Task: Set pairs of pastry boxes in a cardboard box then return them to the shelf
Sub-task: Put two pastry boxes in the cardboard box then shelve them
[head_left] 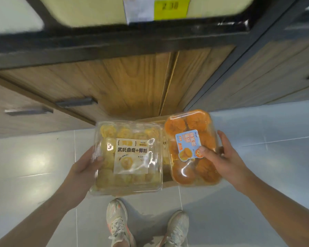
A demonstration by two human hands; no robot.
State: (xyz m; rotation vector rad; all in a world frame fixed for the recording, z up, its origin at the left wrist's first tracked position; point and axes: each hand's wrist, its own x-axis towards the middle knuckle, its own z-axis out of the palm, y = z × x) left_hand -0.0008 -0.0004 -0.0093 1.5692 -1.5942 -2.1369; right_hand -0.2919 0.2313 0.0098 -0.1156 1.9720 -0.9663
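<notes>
Left hand (86, 164) grips the clear box of yellow cookies (127, 157) at its left edge — fingers curled round the rim. Right hand (223, 157) pinches the orange pastry box (191, 147), thumb on the lid. Both held side by side above the cardboard box (165, 172) on the floor.

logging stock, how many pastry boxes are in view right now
2. The yellow cookie box is gripped by the left hand; the orange pastry box beside it is gripped by the right hand. Both hover over a cardboard box, which may hide more.
</notes>
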